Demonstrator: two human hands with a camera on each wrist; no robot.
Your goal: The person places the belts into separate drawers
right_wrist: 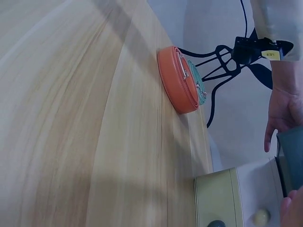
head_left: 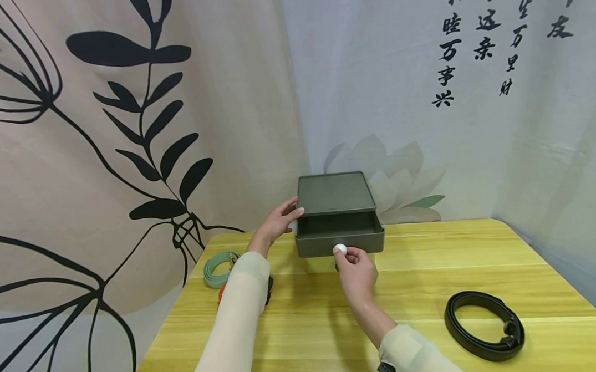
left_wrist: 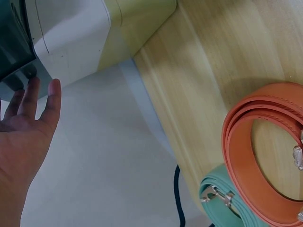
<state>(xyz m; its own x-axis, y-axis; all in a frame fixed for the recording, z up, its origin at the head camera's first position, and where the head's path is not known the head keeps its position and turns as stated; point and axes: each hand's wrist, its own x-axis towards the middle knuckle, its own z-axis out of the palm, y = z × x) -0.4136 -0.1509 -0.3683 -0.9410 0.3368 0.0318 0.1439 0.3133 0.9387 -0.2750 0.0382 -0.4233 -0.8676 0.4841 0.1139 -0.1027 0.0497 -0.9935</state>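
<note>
A dark grey-green drawer box [head_left: 335, 192] stands at the back of the table, its top drawer [head_left: 310, 246] pulled out toward me. Inside the drawer I see only dark walls, and part of its floor is hidden. My right hand [head_left: 358, 272] pinches the white round knob [head_left: 340, 248] on the drawer front between thumb and fingers. With extended fingers, my left hand [head_left: 279, 220] rests against the box's left side. Below the top drawer, the right wrist view shows a white section [right_wrist: 255, 189] and a pale yellow-green section [right_wrist: 215, 194], each with a knob.
A coiled green belt [head_left: 215, 273] lies at the table's left edge. Beside it is a coiled orange belt [left_wrist: 241, 137], mostly covered by my left sleeve in the head view. At the right lies a coiled black belt [head_left: 451, 318]. A printed curtain [head_left: 244, 99] hangs behind.
</note>
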